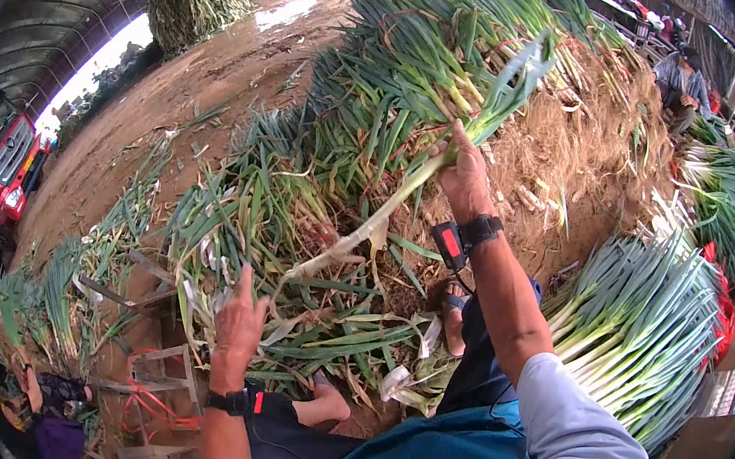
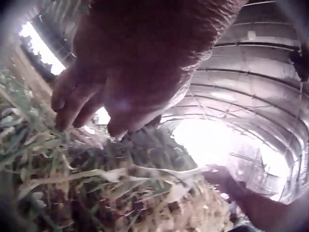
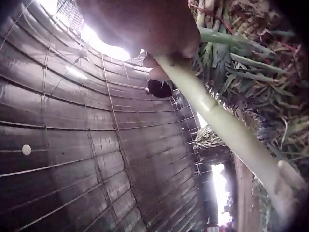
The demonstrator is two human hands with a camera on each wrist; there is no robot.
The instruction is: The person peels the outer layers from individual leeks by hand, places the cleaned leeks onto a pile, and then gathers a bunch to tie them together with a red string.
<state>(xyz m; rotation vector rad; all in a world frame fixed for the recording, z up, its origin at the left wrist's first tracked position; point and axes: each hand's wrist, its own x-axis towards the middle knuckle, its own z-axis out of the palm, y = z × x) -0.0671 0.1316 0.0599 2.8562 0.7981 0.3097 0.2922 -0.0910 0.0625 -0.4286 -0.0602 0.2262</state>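
A long green onion [image 1: 372, 226] slants across the middle of the head view, its leafy top up and its root end low on the left. My right hand [image 1: 467, 179] grips it near where the white stalk turns green. The right wrist view shows fingers curled round the pale stalk [image 3: 212, 113]. Close to the root end is my left hand [image 1: 239, 322], index finger pointing forward and thumb spread, holding nothing. Loose leaves and peelings [image 1: 328, 326] lie beneath both hands. Beyond them rises a big heap of green onions [image 1: 409, 42], some tied in bundles.
At my right lies a pile of green onions with clean white stalks [image 1: 640, 327], beside red material [image 1: 725, 310]. A low metal frame [image 1: 162, 369] stands at my left. A red vehicle [image 1: 3, 166] is far left. Another person [image 1: 682, 85] sits at the back right.
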